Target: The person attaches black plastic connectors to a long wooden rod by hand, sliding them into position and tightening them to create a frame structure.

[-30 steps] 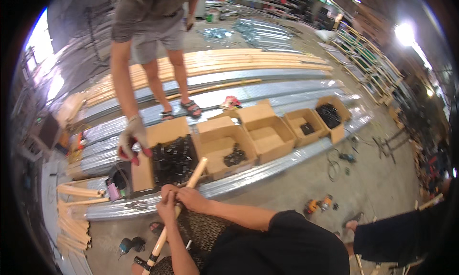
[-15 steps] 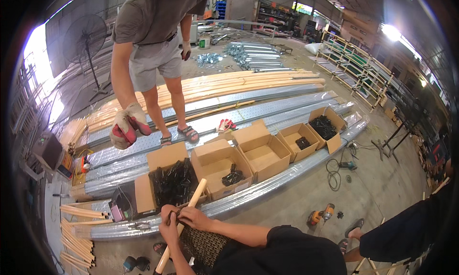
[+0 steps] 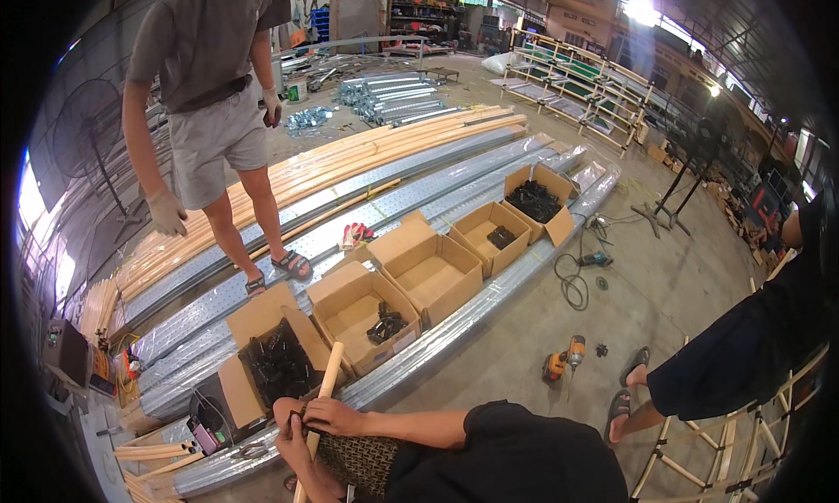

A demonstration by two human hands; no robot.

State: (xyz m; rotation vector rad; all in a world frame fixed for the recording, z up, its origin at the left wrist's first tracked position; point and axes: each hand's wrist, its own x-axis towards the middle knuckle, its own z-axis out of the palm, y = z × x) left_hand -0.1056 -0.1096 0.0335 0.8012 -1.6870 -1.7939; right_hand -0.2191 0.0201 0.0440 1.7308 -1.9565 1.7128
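A tan pipe (image 3: 329, 369) slants across my lap, its upper end near the cardboard boxes. My left hand (image 3: 297, 449) is closed beside the pipe, fingers bent around a small dark fitting (image 3: 303, 422) mostly hidden by the fingers. My right hand (image 3: 334, 416) reaches across the pipe from the right, its fingertips closed on the same fitting. Just beyond my hands stands an open cardboard box (image 3: 246, 395) of black fittings (image 3: 278, 363). Beside it, another box (image 3: 371, 362) holds a few black fittings (image 3: 385, 323).
More open boxes (image 3: 434, 278) line up on wrapped metal planks (image 3: 489, 298). A person (image 3: 218, 145) wearing gloves stands on the planks at left; another person (image 3: 725, 363) is at right. An orange drill (image 3: 564, 361) and a corded grinder (image 3: 596, 259) lie on the floor. Short pipes (image 3: 153, 453) sit at lower left.
The view has shifted to the right, so the scene sits further left. The standing person's gloved hand has lowered and opened. My hands stay at the pipe with small finger shifts.
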